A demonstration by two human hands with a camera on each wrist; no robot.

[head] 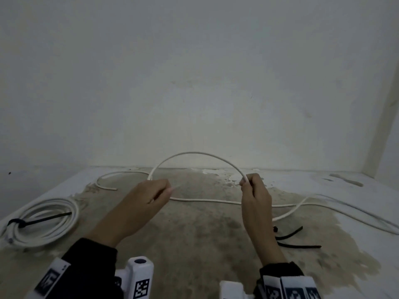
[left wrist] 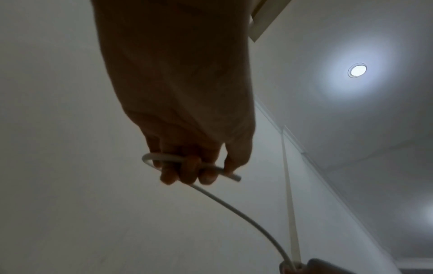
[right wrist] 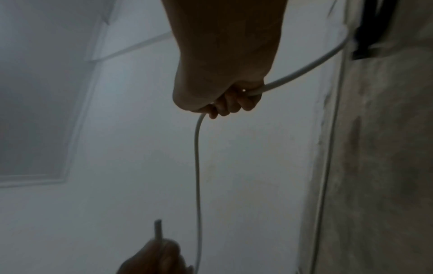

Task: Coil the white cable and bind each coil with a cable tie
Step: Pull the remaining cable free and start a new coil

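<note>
Nearest, at 6 o'clock in the head view, two dark sleeves with marker bands enter the frame. The left hand [head: 149, 196] reaches forward toward 11 o'clock, back of the hand up, fingers curled round the white cable [head: 195, 153] close to its cut end; the left wrist view shows the short stub sticking out past the thumb. The right hand [head: 255, 194] stands upright at 1 o'clock, fist closed round the same cable, which rises between the two hands in an arch. From the right fist the cable drops to the stained floor [head: 194, 234] and trails off toward 3 o'clock. Loose black cable ties [head: 295, 239] lie at 4 o'clock. At 9 o'clock rests a finished coil [head: 43, 221] bound by a black tie [head: 38, 221]. Beyond, the wall [head: 194, 72].
</note>
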